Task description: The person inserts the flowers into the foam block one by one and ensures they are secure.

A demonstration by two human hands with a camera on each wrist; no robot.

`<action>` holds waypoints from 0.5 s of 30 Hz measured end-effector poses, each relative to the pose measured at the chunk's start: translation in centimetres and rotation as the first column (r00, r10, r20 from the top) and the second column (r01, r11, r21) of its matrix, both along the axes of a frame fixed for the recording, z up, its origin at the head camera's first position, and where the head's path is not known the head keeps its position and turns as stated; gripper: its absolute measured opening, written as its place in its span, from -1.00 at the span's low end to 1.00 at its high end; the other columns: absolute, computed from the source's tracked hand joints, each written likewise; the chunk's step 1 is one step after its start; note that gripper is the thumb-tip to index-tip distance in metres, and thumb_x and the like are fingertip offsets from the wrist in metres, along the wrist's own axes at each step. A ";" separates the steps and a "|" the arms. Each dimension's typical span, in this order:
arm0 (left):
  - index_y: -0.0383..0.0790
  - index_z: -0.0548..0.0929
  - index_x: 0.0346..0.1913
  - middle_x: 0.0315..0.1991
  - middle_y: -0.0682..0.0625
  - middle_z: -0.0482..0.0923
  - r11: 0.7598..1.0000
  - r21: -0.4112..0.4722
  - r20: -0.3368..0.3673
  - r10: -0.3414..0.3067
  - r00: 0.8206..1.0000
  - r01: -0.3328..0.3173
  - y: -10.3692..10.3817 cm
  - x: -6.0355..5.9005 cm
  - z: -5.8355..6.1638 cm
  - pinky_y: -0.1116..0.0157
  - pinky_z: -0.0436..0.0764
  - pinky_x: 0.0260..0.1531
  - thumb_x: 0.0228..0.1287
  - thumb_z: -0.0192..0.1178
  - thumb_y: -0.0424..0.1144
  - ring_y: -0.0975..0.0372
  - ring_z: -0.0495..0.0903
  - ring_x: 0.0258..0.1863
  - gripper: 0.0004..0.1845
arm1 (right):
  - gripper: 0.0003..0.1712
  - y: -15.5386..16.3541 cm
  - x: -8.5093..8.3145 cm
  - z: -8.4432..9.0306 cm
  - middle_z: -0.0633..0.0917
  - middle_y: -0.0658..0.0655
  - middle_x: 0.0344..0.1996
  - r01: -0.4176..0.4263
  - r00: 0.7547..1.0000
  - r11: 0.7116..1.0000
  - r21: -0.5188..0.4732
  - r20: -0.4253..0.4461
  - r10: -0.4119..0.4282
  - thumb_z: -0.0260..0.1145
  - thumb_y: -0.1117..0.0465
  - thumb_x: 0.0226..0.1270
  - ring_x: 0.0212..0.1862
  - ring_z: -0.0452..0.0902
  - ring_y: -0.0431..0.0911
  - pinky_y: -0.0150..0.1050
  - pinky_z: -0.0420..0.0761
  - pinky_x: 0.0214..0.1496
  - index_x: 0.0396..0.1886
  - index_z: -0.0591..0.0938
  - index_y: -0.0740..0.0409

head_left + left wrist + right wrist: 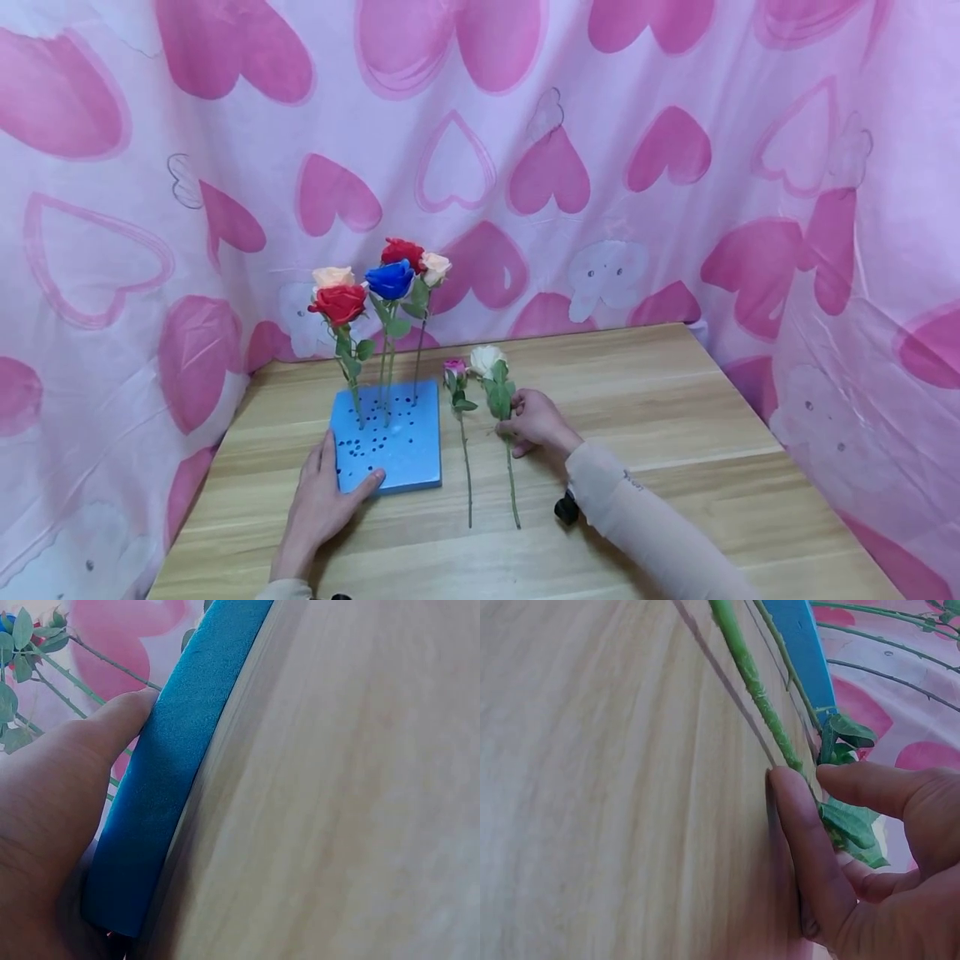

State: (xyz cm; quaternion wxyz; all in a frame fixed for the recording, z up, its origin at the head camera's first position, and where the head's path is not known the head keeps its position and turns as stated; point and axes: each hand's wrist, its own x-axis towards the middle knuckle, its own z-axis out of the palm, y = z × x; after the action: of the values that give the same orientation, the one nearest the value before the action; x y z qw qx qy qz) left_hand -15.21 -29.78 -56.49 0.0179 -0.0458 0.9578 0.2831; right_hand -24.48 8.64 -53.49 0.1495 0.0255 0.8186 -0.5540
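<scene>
My left hand holds the near left corner of a blue foam block, the thumb on its top and the other fingers along its left side. Several artificial roses stand upright in its holes: red, blue and pale peach ones. To the right, a white rose lies with its stem pointing toward me. My right hand pinches that stem just below the leaves; in the right wrist view the green stem runs between thumb and fingertip. A small pink rose lies between block and white rose.
The wooden table carries everything. A pink and white curtain with hearts hangs close behind its back edge and along both sides. Several small holes dot the block's top. A black object shows under the right sleeve.
</scene>
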 end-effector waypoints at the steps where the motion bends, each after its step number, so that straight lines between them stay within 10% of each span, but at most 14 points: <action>1: -0.36 -0.31 0.81 0.76 -0.55 -0.19 1.000 0.002 0.003 0.001 1.000 -0.001 0.0 0.0 0.0 -0.39 0.07 0.67 0.31 0.22 0.67 -0.42 -0.05 0.72 0.52 | -0.45 -0.1 0.0 0.0 0.54 0.26 0.00 0.001 1.000 1.000 0.002 0.000 -0.001 0.63 0.41 0.35 -0.58 0.68 -0.06 -0.12 0.86 -0.44 0.23 0.57 0.34; 15: -0.39 -0.27 0.81 0.75 -0.57 -0.15 1.000 -0.009 -0.017 -0.008 1.000 0.008 0.0 -0.1 -0.1 -0.41 0.09 0.66 0.33 0.26 0.63 -0.43 -0.02 0.71 0.50 | -0.44 -0.4 -0.1 0.1 0.44 0.09 -0.22 0.012 1.000 1.000 -0.015 0.013 -0.012 0.55 0.56 0.32 -0.60 0.67 -0.06 -0.09 0.86 -0.47 0.26 0.57 0.34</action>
State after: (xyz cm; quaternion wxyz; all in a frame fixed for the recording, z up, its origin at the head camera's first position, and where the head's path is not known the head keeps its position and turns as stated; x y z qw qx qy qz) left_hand -15.27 -29.80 -56.60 0.0108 -0.0398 0.9594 0.2792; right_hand -24.56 8.19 -53.38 0.1517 0.0327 0.8132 -0.5609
